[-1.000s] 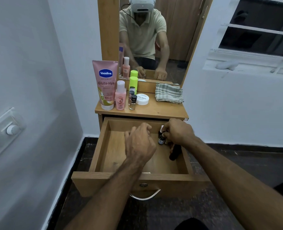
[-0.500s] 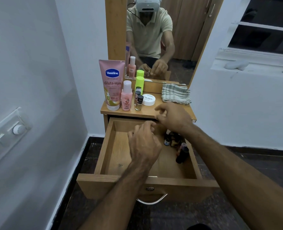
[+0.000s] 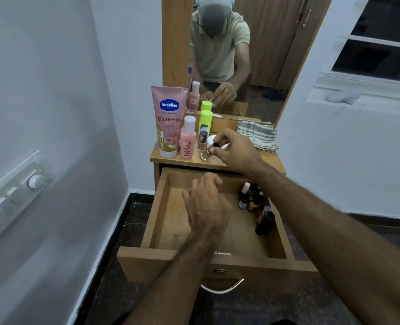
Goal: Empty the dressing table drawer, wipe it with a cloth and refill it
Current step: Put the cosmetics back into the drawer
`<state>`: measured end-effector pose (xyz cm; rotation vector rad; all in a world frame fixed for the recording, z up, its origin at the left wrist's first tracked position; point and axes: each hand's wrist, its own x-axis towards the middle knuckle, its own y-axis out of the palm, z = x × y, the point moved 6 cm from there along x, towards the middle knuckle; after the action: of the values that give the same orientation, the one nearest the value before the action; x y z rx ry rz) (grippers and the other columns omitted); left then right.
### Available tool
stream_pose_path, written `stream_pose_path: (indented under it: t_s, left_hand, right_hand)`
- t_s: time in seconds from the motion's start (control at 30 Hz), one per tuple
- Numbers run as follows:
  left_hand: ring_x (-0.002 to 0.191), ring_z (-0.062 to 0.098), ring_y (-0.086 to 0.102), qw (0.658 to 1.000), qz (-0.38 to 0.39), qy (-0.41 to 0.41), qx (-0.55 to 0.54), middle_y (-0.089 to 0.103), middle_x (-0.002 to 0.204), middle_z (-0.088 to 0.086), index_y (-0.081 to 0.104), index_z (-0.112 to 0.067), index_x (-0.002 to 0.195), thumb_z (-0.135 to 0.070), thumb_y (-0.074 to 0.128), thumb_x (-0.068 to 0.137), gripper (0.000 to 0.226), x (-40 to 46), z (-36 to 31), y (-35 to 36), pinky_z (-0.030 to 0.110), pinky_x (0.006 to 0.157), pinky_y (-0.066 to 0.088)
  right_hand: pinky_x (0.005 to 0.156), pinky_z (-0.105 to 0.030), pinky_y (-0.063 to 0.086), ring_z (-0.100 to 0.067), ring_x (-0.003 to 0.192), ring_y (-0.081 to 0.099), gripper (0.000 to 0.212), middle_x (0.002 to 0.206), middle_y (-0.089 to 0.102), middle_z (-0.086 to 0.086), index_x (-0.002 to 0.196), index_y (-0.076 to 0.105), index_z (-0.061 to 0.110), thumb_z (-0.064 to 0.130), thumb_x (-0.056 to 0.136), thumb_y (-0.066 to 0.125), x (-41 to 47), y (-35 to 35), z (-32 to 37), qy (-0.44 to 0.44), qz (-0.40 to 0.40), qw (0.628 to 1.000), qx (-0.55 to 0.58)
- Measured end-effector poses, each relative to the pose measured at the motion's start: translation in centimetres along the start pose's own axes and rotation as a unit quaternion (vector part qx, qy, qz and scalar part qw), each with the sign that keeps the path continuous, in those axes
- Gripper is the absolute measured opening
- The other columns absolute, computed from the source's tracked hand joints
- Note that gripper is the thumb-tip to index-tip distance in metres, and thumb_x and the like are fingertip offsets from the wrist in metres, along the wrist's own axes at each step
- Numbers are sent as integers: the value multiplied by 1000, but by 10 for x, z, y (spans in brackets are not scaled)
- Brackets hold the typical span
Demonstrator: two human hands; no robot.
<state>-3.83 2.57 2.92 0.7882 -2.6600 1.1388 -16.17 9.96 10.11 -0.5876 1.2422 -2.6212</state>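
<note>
The wooden drawer (image 3: pixel 155 212) is pulled out below the dressing table top (image 3: pixel 270 163). My right hand (image 3: pixel 236 151) is over the table top and pinches a small clear bottle with a dark cap (image 3: pixel 205 156), next to another small bottle (image 3: pixel 202 142). My left hand (image 3: pixel 206 205) hovers over the drawer's middle with loosely curled fingers and nothing visible in it. At the drawer's right side stand a white-capped dark bottle (image 3: pixel 244 196), more dark bottles (image 3: pixel 256 201) and a dark tube (image 3: pixel 264 222). A folded striped cloth (image 3: pixel 257 135) lies at the table's back right.
On the table top stand a pink Vaseline tube (image 3: pixel 168 120), a pink bottle (image 3: pixel 187 140), a green-capped bottle (image 3: pixel 205 118) and a white jar (image 3: pixel 211 139). A mirror rises behind them. A switch panel (image 3: pixel 14 191) is on the left wall. The drawer handle (image 3: pixel 221 287) faces me.
My right hand has lifted a small bottle out of the drawer's right side and carried it up to the table top. My left hand has stayed over the drawer.
</note>
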Motion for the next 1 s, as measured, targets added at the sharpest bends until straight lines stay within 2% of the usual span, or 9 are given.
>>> stream_pose_path:
  t_s: [0.1,0.17,0.23,0.3,0.37,0.6,0.77,0.9,1.0]
  left_hand:
    - [108,12,51,1000,-11,-6,-6,59,108,-13,50,-30,114,-21,59,91,27,0,2,2,34,94,37]
    - [112,15,51,1000,-19,-14,16,58,124,-5,48,-24,133,-33,57,96,39,1,3,5,35,94,41]
    - [116,17,51,999,-7,-8,41,54,136,0,40,-19,146,-42,54,98,54,0,1,10,37,96,44]
    - [119,17,50,997,18,14,69,53,138,-1,39,-20,149,-46,46,102,54,-1,-1,16,38,99,42]
    - [116,16,50,993,44,39,100,58,132,-3,46,-22,145,-46,39,105,47,-1,-2,19,37,98,39]
    - [104,14,55,981,80,85,153,65,115,-7,59,-27,130,-49,34,105,42,-2,-7,25,37,96,39]
    - [100,13,55,975,75,122,169,66,110,-8,61,-29,121,-48,33,105,37,-4,-12,27,35,95,38]
    - [111,12,55,976,78,128,156,65,121,-11,59,-32,132,-52,41,103,39,-4,-11,28,34,98,35]
    - [122,12,50,970,102,131,177,58,138,-9,48,-28,146,-53,47,99,53,-6,-9,35,36,103,34]
  right_hand:
    - [72,-26,47,-4,86,61,28,102,70,12,117,65,27,34,91,73,-12,-9,-5,7,45,999,13]
    - [74,-21,45,-3,93,61,31,110,67,12,124,67,27,33,93,72,-22,-15,-5,-6,111,993,-29]
    - [70,-14,41,2,90,60,27,107,66,13,121,70,27,29,94,72,-33,-23,-6,-17,153,986,-57]
    - [66,-10,38,6,86,60,24,99,66,17,118,72,27,27,94,73,-40,-30,-5,-27,174,982,-73]
    - [66,-8,38,7,86,62,22,95,68,21,116,74,28,25,94,73,-46,-34,-4,-37,191,978,-80]
    - [82,-29,55,-2,90,68,19,92,76,16,109,77,28,29,90,77,-54,-45,-18,-14,201,978,-46]
    - [83,-29,56,-1,88,70,16,89,77,17,105,77,27,31,89,77,-56,-50,-24,2,202,979,-33]
    - [81,-27,55,-3,88,68,15,89,75,15,103,78,26,28,89,78,-61,-49,-28,2,226,971,-75]
    - [77,-32,54,-9,85,65,11,88,71,11,96,77,27,30,86,80,-68,-43,-42,5,234,962,-142]
